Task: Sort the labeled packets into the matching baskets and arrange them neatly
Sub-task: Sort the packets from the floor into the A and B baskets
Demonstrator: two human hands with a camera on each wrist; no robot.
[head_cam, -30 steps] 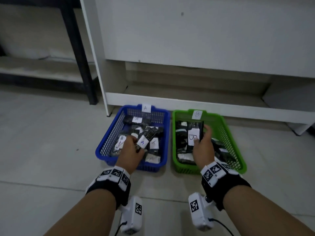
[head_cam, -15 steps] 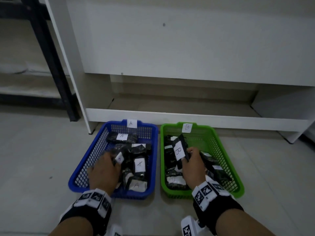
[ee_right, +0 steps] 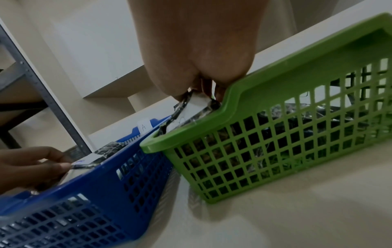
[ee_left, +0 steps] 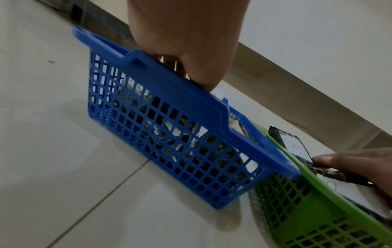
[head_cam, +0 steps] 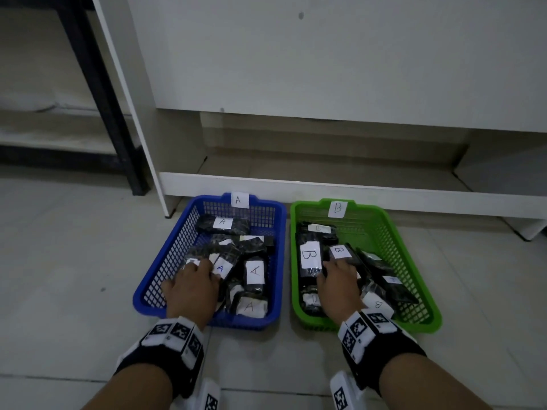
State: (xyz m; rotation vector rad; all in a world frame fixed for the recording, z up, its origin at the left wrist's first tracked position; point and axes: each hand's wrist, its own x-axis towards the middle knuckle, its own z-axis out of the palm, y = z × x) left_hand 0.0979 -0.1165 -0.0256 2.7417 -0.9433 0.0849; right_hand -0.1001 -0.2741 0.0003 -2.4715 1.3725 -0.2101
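Both hands are reaching down into baskets on the pale tiled floor. The left hand point(head_cam: 192, 287) is resting inside the blue basket point(head_cam: 154, 279), its fingers pinching the edge of a dark packet with a white A label point(head_cam: 221, 266). The right hand point(head_cam: 339, 281) is lying in the green basket point(head_cam: 414, 258), fingers curling around a dark packet with a white B label point(head_cam: 340, 252) that is tilting up off the pile. Around each hand, more glossy black packets carrying handwritten white paper labels are lying overlapped and at varied angles, A ones in blue, B ones in green. Each basket is wearing a paper tag on its far rim, A point(head_cam: 238, 199) and B point(head_cam: 337, 208). Both baskets are sitting side by side, nearly touching, just before a white cabinet point(head_cam: 325, 69).
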